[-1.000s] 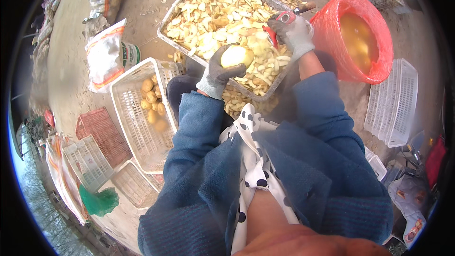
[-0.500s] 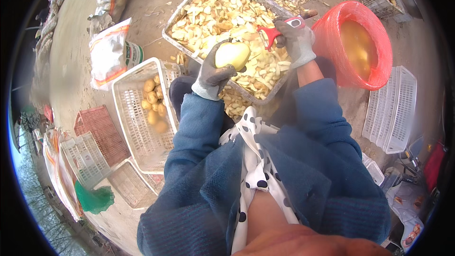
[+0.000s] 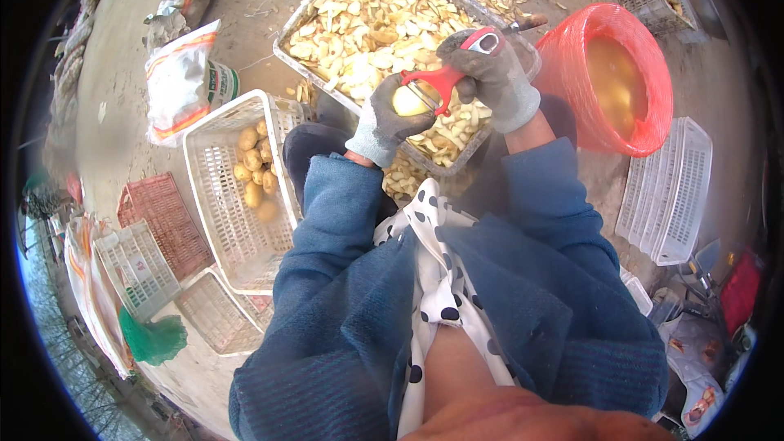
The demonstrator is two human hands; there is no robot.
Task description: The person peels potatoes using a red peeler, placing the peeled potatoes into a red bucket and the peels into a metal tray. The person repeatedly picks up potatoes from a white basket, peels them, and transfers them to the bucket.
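Observation:
My left hand (image 3: 382,121), in a grey-and-black work glove, is closed around a peeled, pale yellow potato (image 3: 410,100). In my right hand (image 3: 502,86), gloved alike, is a red Y-shaped peeler (image 3: 442,80), whose handle end shows red and white above the fingers. The peeler's head lies against the potato, and my fingers hide part of both. Beneath the hands is a large shallow crate (image 3: 317,88) heaped with potato peelings (image 3: 367,20). More peelings lie below its near edge, between my knees.
Left stands a white plastic crate (image 3: 214,188) with several unpeeled potatoes (image 3: 257,165). Right, a red-lined tub (image 3: 563,73) holds yellowish water. A dark, handle-like object (image 3: 527,23) is by the peelings crate's rim. Stacked white crates (image 3: 670,188), a white sack (image 3: 181,82) and a red crate (image 3: 163,224) surround me.
My right hand has brought the peeler left, from beside the potato onto it. The left hand has turned the potato, now more covered by its fingers. The whole view has shifted slightly.

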